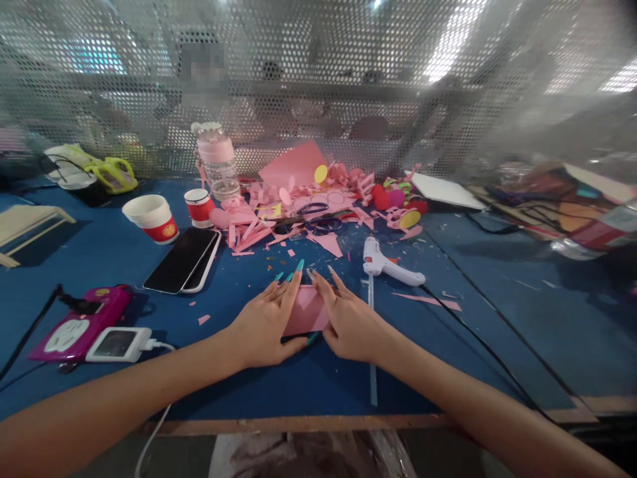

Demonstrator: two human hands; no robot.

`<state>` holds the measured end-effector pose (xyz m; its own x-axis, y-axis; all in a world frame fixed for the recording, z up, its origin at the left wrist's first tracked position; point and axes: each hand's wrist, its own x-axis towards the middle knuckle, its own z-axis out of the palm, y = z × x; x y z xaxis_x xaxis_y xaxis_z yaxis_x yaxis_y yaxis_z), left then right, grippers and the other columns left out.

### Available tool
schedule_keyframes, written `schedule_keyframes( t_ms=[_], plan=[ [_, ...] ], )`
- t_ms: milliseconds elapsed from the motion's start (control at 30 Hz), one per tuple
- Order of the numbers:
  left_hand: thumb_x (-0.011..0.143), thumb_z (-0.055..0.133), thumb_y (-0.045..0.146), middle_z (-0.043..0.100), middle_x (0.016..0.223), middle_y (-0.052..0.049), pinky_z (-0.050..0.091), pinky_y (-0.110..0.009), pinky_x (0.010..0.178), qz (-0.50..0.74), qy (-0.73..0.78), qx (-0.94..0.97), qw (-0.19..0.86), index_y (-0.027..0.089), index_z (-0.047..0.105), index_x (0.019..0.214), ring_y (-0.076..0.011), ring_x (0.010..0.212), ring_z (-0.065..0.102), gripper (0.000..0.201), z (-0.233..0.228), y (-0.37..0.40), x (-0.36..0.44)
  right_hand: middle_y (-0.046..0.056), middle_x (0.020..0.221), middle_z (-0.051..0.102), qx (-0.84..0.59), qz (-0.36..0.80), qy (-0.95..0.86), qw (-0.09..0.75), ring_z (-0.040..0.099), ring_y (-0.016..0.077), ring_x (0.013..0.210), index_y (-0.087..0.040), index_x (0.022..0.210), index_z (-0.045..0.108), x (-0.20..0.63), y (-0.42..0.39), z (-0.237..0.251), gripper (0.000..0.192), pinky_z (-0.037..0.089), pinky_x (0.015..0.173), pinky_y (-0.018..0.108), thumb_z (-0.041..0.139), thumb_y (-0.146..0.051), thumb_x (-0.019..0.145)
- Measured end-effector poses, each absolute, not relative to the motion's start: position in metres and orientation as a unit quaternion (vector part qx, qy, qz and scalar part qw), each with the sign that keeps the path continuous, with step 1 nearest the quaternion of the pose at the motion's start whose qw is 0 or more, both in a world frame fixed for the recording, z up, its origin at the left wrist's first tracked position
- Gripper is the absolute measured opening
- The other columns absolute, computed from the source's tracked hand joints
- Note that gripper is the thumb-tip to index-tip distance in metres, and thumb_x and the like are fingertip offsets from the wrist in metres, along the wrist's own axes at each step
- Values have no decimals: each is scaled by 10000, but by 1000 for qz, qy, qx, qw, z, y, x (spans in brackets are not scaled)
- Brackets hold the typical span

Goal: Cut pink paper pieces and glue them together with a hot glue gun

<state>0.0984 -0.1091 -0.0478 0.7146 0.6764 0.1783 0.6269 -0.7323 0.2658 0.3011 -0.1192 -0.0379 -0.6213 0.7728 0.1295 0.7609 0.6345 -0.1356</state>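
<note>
Lying flat on the blue worktop [308, 385], a pink paper piece [307, 310] sits between both hands: left hand [263, 325] and right hand [348, 322] press it with open, flattened fingers. A glue gun [388, 265] rests nearby.

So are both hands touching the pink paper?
Touching. The head view shows the left hand and right hand pressed flat on the pink paper, fingers overlapping its edges.

A blue surface [99, 259] with a bare wooden front edge [298, 423] runs up to a perforated metal screen [348, 79]. Bright ceiling lights [450, 40] glare through it, blurring the room behind.
</note>
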Motion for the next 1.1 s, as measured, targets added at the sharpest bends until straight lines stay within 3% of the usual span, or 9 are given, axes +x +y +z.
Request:
schedule_keyframes(
  t_ms=[167,433,600,1100],
  plan=[
    [783,539,457,369,1416,-245,328,-478,1059,138,356,919,99,63,-105,1432,-298,1323,356,996,-48,-109,98,341,1284,472,-424,29,-900,94,366,312,1310,173,1329,212,300,-118,-39,798,230,1116,522,442,-153,638],
    [769,545,496,273,1438,-305,295,-559,1047,145,405,901,60,67,-170,1418,-375,1310,340,1056,-59,-124,104,339,1294,464,-426,31,-901,82,367,324,1307,163,1338,202,300,-118,-39,808,250,1102,533,441,-139,627],
    [771,540,497,260,1450,-291,292,-559,1047,154,408,898,62,79,-163,1422,-368,1318,330,1045,-59,-124,105,334,1337,419,-425,45,-900,87,319,322,1335,155,1358,157,302,-117,-40,840,219,1112,546,445,-143,627],
    [747,548,545,284,1446,-277,294,-550,1048,158,402,899,77,81,-143,1427,-363,1293,380,1074,-58,-122,103,345,1309,444,-415,11,-906,81,396,319,1289,168,1335,197,301,-118,-39,799,260,1102,523,433,-135,635]
  ],
)
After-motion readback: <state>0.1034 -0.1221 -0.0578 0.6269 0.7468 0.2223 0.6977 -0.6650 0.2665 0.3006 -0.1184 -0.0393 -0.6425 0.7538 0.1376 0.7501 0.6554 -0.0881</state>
